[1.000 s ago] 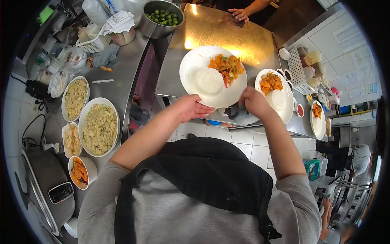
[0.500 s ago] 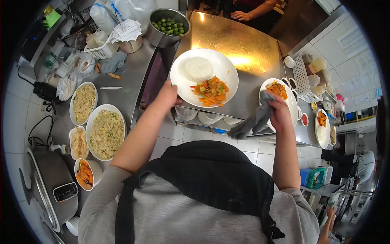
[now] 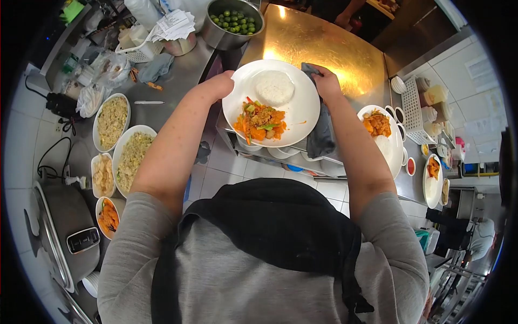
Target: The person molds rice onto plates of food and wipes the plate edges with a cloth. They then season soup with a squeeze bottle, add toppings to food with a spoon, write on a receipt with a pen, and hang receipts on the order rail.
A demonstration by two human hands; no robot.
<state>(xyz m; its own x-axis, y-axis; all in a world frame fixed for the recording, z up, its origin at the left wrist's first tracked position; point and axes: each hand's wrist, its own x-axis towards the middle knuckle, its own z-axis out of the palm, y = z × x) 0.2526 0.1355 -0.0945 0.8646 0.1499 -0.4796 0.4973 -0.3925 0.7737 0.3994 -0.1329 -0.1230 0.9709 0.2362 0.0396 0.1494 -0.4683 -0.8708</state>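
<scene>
A white plate (image 3: 302, 120) carries a mound of rice (image 3: 274, 88) and an orange stir-fry with vegetables (image 3: 260, 122). My left hand (image 3: 221, 85) is closed on its upper left rim. At the upper right rim, my right hand (image 3: 326, 82) grips a dark grey cloth (image 3: 321, 132), which hangs down along the plate's side. Whether those fingers also pinch the rim is hidden by the cloth. A second plate (image 3: 395, 154) with rice and a similar orange dish stands on the counter to the right of my right forearm.
Beyond the plate lies a shiny metal counter (image 3: 324, 43), with a pot of green limes (image 3: 221, 36) at its left. Bowls of fried rice (image 3: 112, 123) line the left counter. Sauce cups (image 3: 411, 166), a white basket (image 3: 414, 105) and another plate (image 3: 430, 191) stand right. Another person's hand (image 3: 343, 20) shows at the back.
My right hand has moved left with the cloth, from the second plate to the held plate's right rim. The held plate has turned clockwise, its stir-fry shifting left. The other person's hand has moved.
</scene>
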